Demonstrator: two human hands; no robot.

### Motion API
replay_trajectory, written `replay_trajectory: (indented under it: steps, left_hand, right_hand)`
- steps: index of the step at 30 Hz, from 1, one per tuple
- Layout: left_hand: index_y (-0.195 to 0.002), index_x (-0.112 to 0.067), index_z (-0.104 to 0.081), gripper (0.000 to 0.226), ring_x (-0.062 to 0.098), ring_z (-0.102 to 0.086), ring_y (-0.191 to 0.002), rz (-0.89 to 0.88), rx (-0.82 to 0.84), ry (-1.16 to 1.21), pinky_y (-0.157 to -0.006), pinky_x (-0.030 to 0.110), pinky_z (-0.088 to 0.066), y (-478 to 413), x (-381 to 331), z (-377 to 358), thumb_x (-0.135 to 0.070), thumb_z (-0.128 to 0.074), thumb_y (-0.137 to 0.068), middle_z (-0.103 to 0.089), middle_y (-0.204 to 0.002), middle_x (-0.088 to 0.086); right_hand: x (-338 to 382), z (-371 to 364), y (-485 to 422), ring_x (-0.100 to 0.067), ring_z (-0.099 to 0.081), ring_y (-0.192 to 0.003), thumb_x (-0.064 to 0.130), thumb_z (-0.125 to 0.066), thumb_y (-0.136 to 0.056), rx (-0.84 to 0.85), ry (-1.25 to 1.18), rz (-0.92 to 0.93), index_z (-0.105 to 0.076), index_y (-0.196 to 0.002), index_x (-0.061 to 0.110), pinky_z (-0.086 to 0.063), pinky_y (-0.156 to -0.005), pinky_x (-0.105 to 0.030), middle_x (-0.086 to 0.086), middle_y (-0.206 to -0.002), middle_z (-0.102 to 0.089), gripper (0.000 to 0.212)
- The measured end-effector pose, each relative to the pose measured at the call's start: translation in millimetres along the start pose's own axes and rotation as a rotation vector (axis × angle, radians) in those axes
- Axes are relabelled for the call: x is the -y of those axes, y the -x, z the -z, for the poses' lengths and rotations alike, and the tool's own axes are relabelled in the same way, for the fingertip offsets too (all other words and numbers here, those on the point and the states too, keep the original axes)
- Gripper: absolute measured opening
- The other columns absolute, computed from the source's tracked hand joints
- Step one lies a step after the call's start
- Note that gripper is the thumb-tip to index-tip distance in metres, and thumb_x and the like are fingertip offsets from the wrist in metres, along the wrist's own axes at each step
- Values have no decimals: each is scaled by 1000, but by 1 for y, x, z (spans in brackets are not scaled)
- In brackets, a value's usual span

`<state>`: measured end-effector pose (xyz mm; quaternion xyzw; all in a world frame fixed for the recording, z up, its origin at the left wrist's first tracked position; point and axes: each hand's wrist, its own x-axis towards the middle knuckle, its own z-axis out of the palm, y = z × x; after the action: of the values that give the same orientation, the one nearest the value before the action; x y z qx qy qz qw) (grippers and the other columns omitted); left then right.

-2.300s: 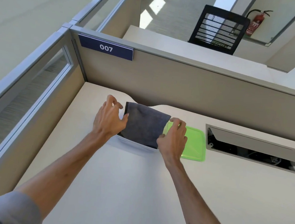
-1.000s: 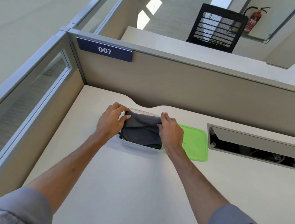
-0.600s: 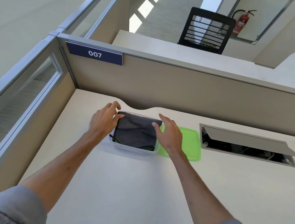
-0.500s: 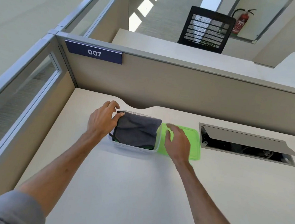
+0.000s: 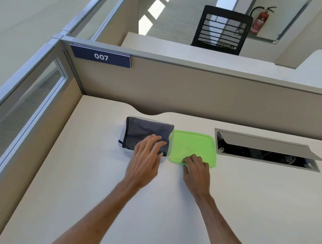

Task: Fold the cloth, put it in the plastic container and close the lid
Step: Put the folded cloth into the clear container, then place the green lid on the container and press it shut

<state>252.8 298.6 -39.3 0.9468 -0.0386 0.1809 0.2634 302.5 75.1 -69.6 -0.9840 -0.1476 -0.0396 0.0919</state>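
Our left hand (image 5: 146,160) lies spread, fingers blurred, over the near right corner of the cloth, while our right hand (image 5: 196,171) curls its fingertips onto the near edge of the lid; whether it truly grips that edge we cannot tell. Beneath both stretches the pale desk (image 5: 168,209). On it sits the clear plastic container (image 5: 121,141) with the folded grey cloth (image 5: 146,129) inside. Just beside the container, on its right, the green lid (image 5: 195,143) lies flat on the desk.
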Motion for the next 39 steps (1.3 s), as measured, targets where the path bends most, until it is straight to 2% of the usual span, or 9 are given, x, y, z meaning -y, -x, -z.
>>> replay_trajectory:
  steps: [5,14,18,22,26,30,33,36,39]
  left_hand:
    - [-149,-21,-55,60,26,-40,-158,-135,145,37,-129,38,-38,31,-31,-24,1,-65,-94,-49,-161,4]
    - [-159,-20,-50,81,25,-48,-151,-169,279,20,-122,32,-44,55,-53,-34,11,-66,-86,-50,-163,3]
    - [-159,-18,-52,68,27,-52,-149,-49,289,87,-120,36,-48,67,-63,-32,1,-72,-97,-55,-160,4]
    - [-136,-20,-71,43,24,-62,-131,149,197,199,-111,34,-50,68,-70,-20,-6,-79,-96,-71,-137,-2]
    - [-118,-27,-75,22,15,-71,-107,430,198,446,-96,32,-56,54,-62,8,-23,-83,-98,-81,-115,-11]
    - [-104,-14,-79,12,19,-80,-96,543,209,796,-91,34,-62,45,-44,35,-17,-86,-95,-85,-100,1]
    - [-111,-10,-80,16,19,-82,-92,620,163,1001,-83,24,-63,41,-29,52,-17,-84,-97,-86,-103,10]
    - [-122,-14,-79,25,20,-82,-93,679,119,1045,-81,26,-63,36,-10,67,-25,-81,-100,-87,-107,10]
    - [-128,-14,-76,29,25,-81,-95,717,65,1075,-83,36,-64,25,7,78,-26,-79,-101,-86,-109,11]
  right_hand:
    - [-1,4,19,-33,-70,-101,5,-72,-92,-17,28,38,-75,-102,15,-51,-80,-46,-4,-104,-72,14]
    - [-4,24,71,-26,-70,-99,8,-76,-85,-49,39,79,-74,-103,20,-49,-85,-43,3,-108,-70,22]
    - [4,45,90,-21,-67,-95,10,-72,-82,-106,-32,86,-68,-100,23,-47,-86,-40,9,-105,-66,23]
    - [15,69,101,-18,-65,-91,11,-71,-78,-180,-120,85,-62,-98,26,-44,-87,-39,13,-99,-62,27]
    - [25,95,90,-16,-66,-94,15,-70,-84,-251,-231,85,-63,-107,29,-39,-94,-37,16,-104,-66,27]
    - [32,116,66,-11,-66,-110,15,-72,-94,-291,-370,60,-68,-122,32,-38,-104,-36,19,-118,-70,33]
    - [32,123,52,-12,-59,-133,9,-76,-94,-354,-522,-66,-67,-136,27,-41,-111,-40,12,-140,-68,47]
    - [30,116,43,-19,-61,-132,15,-75,-99,-326,-711,-291,-63,-141,22,-47,-107,-41,4,-142,-66,44]
    - [38,104,32,-27,-75,-108,28,-71,-104,-80,-967,-463,-66,-129,24,-56,-82,-31,3,-118,-75,26]
